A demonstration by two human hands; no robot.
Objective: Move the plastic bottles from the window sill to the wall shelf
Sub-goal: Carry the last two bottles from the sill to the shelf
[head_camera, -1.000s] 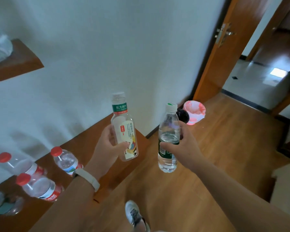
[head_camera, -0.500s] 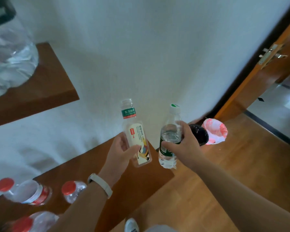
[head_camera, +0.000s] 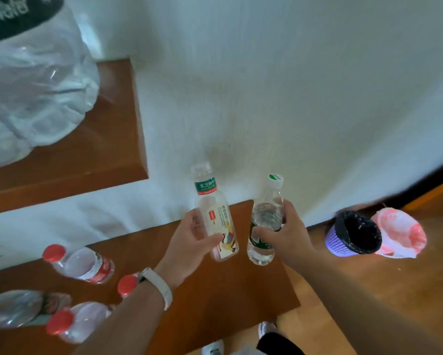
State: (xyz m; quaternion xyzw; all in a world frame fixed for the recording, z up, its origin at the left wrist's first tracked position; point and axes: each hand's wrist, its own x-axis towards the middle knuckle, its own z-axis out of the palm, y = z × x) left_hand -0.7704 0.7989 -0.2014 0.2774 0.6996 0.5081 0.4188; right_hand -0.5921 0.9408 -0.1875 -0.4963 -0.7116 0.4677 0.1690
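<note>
I see the left hand (head_camera: pixel 189 249) gripping a clear tea bottle (head_camera: pixel 216 213) with a green neck band, and the right hand (head_camera: pixel 284 237) gripping a white-capped water bottle (head_camera: pixel 266 216). Both are caps up, just beside each other but apart, above the lower wooden ledge (head_camera: pixel 215 290). 3 red-capped bottles (head_camera: pixel 82 263) lie on that ledge to the left, and a large water jug (head_camera: pixel 30 85) sits on the upper shelf (head_camera: pixel 107 139).

Large water jug (head_camera: pixel 30 80) partly beyond the top-left edge; one red-capped bottle (head_camera: pixel 126 285) mostly behind the wristband (head_camera: pixel 160 286).
</note>
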